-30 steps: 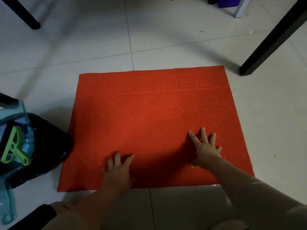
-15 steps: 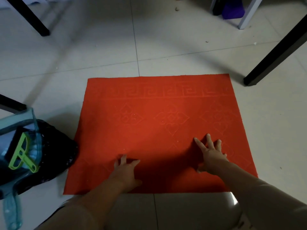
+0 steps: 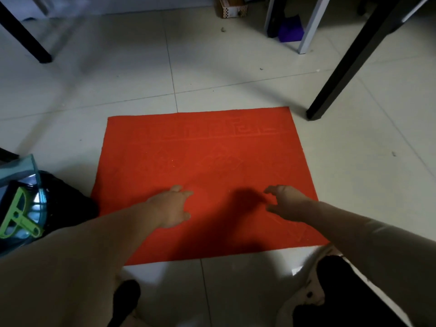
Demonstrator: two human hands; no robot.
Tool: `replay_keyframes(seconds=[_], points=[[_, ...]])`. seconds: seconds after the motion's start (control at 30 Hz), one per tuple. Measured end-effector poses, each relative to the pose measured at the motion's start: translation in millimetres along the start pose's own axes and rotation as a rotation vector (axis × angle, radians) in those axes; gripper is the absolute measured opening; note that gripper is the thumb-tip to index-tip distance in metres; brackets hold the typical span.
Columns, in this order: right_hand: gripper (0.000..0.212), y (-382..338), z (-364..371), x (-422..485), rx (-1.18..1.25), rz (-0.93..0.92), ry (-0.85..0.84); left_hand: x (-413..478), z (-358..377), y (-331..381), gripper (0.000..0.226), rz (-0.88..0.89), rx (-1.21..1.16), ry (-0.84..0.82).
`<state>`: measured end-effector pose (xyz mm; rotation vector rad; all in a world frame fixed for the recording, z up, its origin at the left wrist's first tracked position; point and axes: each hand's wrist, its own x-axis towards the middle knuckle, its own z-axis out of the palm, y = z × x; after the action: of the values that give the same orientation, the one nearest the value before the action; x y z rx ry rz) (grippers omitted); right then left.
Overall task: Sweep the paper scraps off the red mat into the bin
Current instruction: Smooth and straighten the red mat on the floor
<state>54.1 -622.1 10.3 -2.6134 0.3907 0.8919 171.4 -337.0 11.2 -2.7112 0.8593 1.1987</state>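
Note:
The red mat [image 3: 200, 161] lies flat on the tiled floor, embossed with a key border and diamond shapes. Only a few tiny pale specks [image 3: 173, 160] show on it. My left hand [image 3: 172, 210] hovers over the mat's near left part, fingers loosely spread, holding nothing. My right hand [image 3: 285, 204] is over the near right part, fingers curled slightly, also empty. At the left edge sits the bin with a black bag [image 3: 63, 204]; a teal dustpan [image 3: 26, 185] with a green brush [image 3: 16, 215] rests on it.
Black table legs stand at the far left [image 3: 26, 36] and far right [image 3: 342, 64]. A white leg [image 3: 311, 27], a purple object [image 3: 290, 29] and a small box [image 3: 232, 7] are at the back. My knees and dark shoes fill the bottom edge.
Both hands have lifted off the mat, where they pressed flat before, and the view has pulled back and up, showing more floor beyond the mat.

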Motion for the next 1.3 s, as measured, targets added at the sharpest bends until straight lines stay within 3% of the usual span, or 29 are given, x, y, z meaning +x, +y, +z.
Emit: replay_keyframes(seconds=[0.13, 0.27, 0.53, 0.8, 1.0, 1.07, 1.2, 1.23, 1.3], points=[[0.064, 29, 31, -8, 0.325, 0.385, 0.193, -5, 15, 20, 0.077, 0.086, 0.107, -0.025], [0.066, 60, 56, -1, 0.342, 0.653, 0.258, 3, 54, 11, 0.086, 0.002, 0.106, 0.017], [0.076, 73, 69, 22, 0.370, 0.787, 0.312, 8, 106, -4, 0.097, -0.110, 0.032, 0.067], [0.092, 84, 55, 24, 0.352, 0.799, 0.263, 10, 103, -4, 0.105, -0.089, 0.090, 0.064], [0.104, 94, 55, 29, 0.524, 0.810, 0.259, 9, 102, 0, 0.105, -0.075, 0.154, 0.069], [0.093, 83, 54, 25, 0.510, 0.785, 0.369, 9, 101, 1, 0.105, -0.077, 0.170, 0.069], [0.035, 41, 46, 13, 0.382, 0.471, 0.784, 11, 101, 1, 0.105, -0.084, 0.174, 0.063], [0.028, 28, 45, 12, 0.352, 0.365, 0.814, 11, 102, 0, 0.105, -0.084, 0.176, 0.063], [0.034, 3, 48, 16, 0.303, 0.191, 0.746, 11, 102, 0, 0.105, -0.079, 0.175, 0.065]])
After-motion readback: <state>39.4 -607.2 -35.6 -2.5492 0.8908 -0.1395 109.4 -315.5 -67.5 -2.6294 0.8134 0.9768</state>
